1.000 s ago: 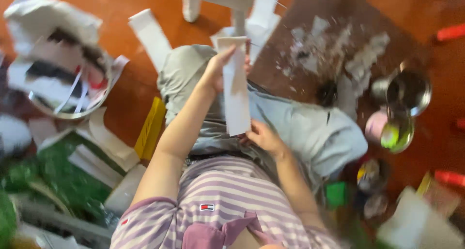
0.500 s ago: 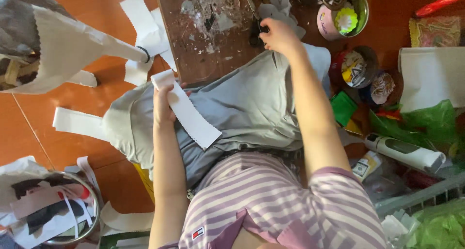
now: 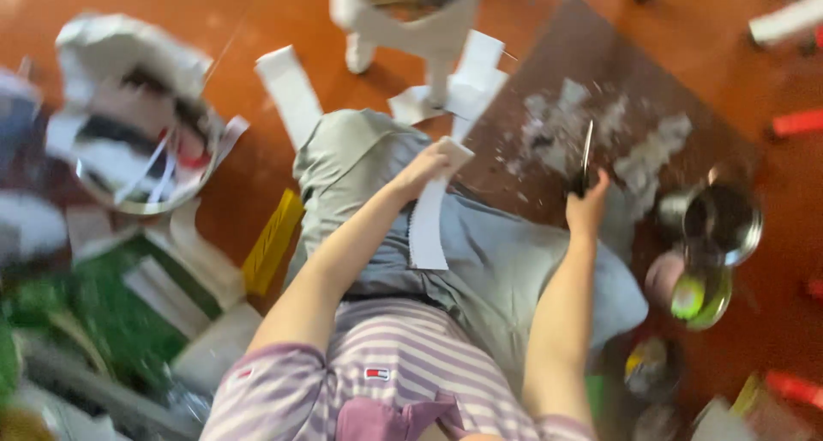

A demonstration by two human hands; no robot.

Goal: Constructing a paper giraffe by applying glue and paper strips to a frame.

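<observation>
Two hands are busy over the lap. One, the left hand, pinches a white paper strip that hangs down over the grey trousers. Its partner, the right hand, is wrapped around what looks like scissors, blurry, above the brown board.

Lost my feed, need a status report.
Left hand holds white paper strip. Right hand grips knife over brown board. Nothing between them.

Your left hand was curled in a pinch, right hand fisted, both arms stretched forward.
</observation>
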